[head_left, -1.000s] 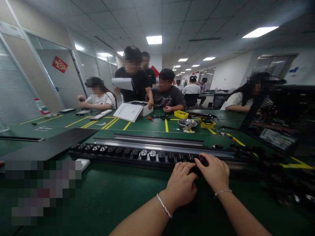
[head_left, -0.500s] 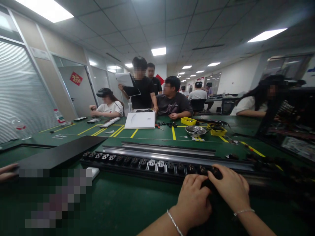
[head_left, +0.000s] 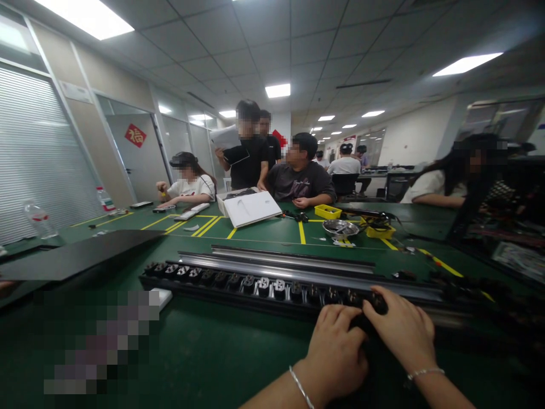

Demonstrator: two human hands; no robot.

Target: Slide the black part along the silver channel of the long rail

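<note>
A long black power strip housing (head_left: 264, 304) lies across the green table, with a row of socket modules along its channel. Most modules are black; a few, such as this one (head_left: 279, 287), show lighter faces. At the right end, my right hand (head_left: 402, 326) has thumb and index finger closed around a black socket module (head_left: 378, 302) seated in or on the row. Just left of it, my left hand (head_left: 336, 346) curls its fingers over the housing's front edge; its fingertips are partly hidden. Behind the housing run shiny metal rails (head_left: 293, 262).
A dark flat panel (head_left: 80, 255) stands at the left, held by another person's hand. A metal bowl (head_left: 340, 228), yellow bins (head_left: 327, 212) and a white box lid (head_left: 253, 209) are across the table. Black parts (head_left: 472, 284) are heaped at the right. Several people sit or stand around.
My hands stay at the same spot on the strip, nearly still. The dark panel at left has shifted left and tilted flatter. Across the table, the white box has been turned and tipped.
</note>
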